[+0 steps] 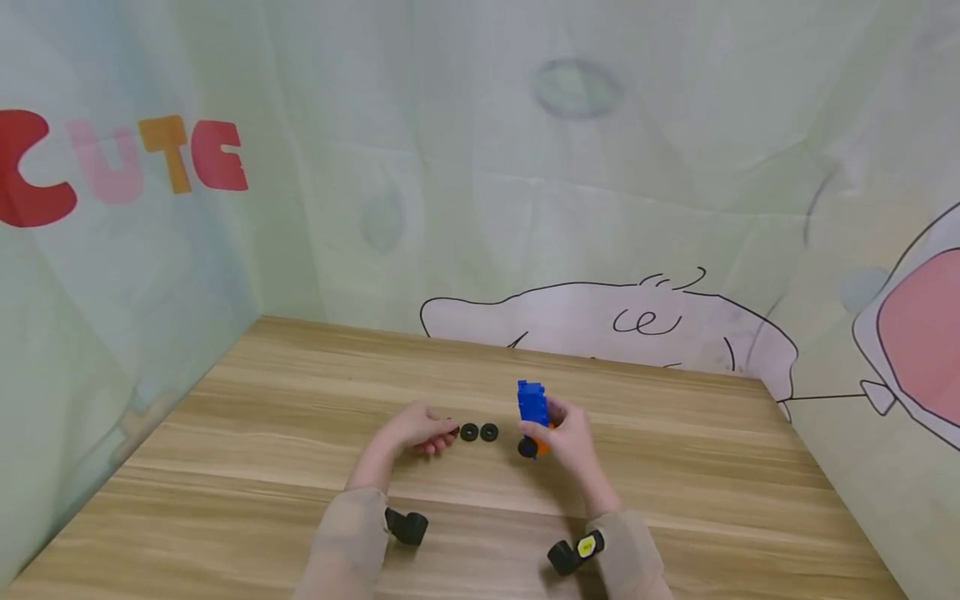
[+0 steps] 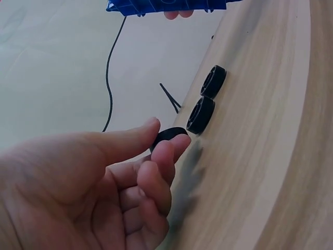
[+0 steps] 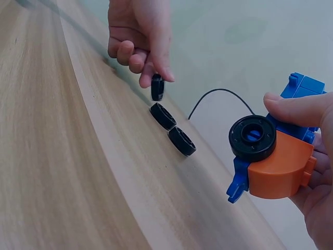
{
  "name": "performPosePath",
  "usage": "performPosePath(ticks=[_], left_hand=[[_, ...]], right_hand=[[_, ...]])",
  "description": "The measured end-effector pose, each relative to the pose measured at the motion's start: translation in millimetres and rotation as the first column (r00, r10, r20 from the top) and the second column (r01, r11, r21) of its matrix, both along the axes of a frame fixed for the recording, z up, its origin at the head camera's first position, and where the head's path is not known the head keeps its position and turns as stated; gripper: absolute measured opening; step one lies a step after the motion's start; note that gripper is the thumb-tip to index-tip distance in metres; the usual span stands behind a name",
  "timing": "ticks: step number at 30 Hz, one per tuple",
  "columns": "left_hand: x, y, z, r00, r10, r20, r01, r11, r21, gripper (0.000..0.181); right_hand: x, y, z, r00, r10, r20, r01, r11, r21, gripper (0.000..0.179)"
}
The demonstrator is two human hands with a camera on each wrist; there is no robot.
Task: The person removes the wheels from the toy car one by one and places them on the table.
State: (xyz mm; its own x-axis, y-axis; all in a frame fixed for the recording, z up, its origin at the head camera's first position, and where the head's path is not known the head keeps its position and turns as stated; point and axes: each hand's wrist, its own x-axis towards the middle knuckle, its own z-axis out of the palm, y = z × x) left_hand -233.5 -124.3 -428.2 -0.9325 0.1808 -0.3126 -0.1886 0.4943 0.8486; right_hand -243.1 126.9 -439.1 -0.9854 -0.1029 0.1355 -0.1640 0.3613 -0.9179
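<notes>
Between thumb and fingertips my left hand [image 1: 422,428] pinches a small black toy wheel [image 3: 157,87], seen edge-on in the right wrist view. Two more black wheels [image 1: 469,432] [image 1: 489,432] lie side by side on the wooden table, just right of that hand. My right hand [image 1: 567,433] grips a blue and orange toy vehicle [image 3: 281,172] above the table, its blue body [image 1: 532,402] pointing up in the head view. One black wheel [image 3: 252,138] sits on the vehicle's side, with blue showing through its hub. The right palm hides part of the vehicle.
The wooden table [image 1: 262,467] reaches back to a printed cloth wall [image 1: 480,208] with cartoon drawings. Another cloth side [image 1: 135,275] stands at the left, bearing coloured letters. A black camera mount is strapped to each wrist.
</notes>
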Motion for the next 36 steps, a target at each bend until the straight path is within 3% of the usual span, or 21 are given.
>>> performPosePath(ticks=[18, 26, 29, 32, 36], left_hand=[[4.2, 2.6, -0.1, 1.0, -0.002, 0.027, 0.002, 1.0, -0.02, 0.033], [3.4, 1.5, 2.3, 0.999, 0.046, 0.02, -0.047, 0.999, 0.02, 0.031], [1.0, 2.1, 3.4, 0.999, 0.049, -0.022, -0.048, 0.997, 0.056, 0.029], [-1.9, 4.4, 4.7, 0.994, 0.02, -0.107, -0.014, 0.998, 0.056, 0.031], [-5.6, 10.6, 7.5, 0.972, 0.026, -0.233, -0.011, 0.998, 0.066, 0.03]], right_hand=[[1.4, 2, 1.8, 1.0, 0.001, 0.014, 0.0, 1.0, -0.003, 0.048], [0.8, 2, 1.0, 1.0, -0.002, 0.01, 0.002, 1.0, 0.002, 0.049], [0.7, 2, 1.1, 1.0, -0.001, 0.013, 0.001, 1.0, -0.009, 0.049], [0.7, 2, 1.4, 1.0, -0.001, 0.02, 0.002, 1.0, -0.021, 0.05], [1.7, 1, 3.5, 0.999, -0.01, 0.032, 0.011, 1.0, -0.02, 0.052]])
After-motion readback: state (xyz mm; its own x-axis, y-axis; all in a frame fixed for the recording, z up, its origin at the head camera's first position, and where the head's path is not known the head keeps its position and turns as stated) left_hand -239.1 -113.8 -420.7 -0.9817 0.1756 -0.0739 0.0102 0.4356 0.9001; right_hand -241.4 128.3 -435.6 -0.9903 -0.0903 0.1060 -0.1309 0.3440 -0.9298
